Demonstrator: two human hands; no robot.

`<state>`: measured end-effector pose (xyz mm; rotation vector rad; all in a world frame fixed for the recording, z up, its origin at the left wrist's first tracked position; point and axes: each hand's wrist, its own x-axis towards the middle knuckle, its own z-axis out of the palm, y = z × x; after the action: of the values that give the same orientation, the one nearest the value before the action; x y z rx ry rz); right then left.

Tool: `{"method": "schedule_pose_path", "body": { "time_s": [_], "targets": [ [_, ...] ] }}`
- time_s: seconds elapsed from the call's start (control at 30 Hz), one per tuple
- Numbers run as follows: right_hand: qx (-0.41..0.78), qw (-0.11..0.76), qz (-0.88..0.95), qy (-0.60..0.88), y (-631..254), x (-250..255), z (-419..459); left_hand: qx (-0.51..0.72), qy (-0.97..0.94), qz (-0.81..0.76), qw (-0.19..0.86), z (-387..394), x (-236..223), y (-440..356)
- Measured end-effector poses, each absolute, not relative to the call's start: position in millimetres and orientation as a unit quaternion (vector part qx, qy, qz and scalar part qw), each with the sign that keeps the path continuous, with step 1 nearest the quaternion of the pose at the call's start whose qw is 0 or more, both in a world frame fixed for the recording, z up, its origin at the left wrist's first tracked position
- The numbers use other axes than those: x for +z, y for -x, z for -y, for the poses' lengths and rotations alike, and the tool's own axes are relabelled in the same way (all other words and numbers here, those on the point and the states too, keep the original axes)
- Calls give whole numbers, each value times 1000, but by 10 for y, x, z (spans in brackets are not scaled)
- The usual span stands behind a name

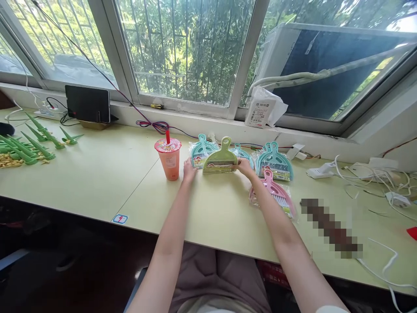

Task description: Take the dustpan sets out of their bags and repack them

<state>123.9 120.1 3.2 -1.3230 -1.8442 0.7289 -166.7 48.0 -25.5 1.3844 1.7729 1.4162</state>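
A green dustpan (pixel 224 153) with a brush stands upright at the middle of the table, its handle up. My right hand (pixel 245 168) grips its lower right edge, the fingers closed. Just left and partly behind it is a teal dustpan (pixel 202 150) in clear wrapping. My left hand (pixel 189 170) is closed at that teal dustpan's lower left edge, though its fingers are partly hidden. Another teal dustpan (pixel 241 152) shows behind the green one. Farther right, more wrapped teal dustpans (pixel 273 161) stand overlapping, with a pink dustpan (pixel 276 191) lying in front beside my right forearm.
A lidded red drink cup (pixel 168 163) with a straw stands left of my left hand. Green spiky pieces (pixel 35 145) lie at far left, near a dark tablet (pixel 87 104). White cables and a power strip (pixel 321 171) occupy the right. A tissue pack (pixel 262 111) sits on the sill.
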Motion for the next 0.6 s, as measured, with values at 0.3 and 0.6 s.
{"method": "schedule_pose_path", "body": {
  "time_s": [0.3,0.6],
  "targets": [
    [239,348,759,495,-808,33,-1328,552,-441,-679,200,-536,-263,1658],
    [196,369,735,534,-385,-92,-1375,515,-449,-697,217,-461,-147,1633]
  ]
}}
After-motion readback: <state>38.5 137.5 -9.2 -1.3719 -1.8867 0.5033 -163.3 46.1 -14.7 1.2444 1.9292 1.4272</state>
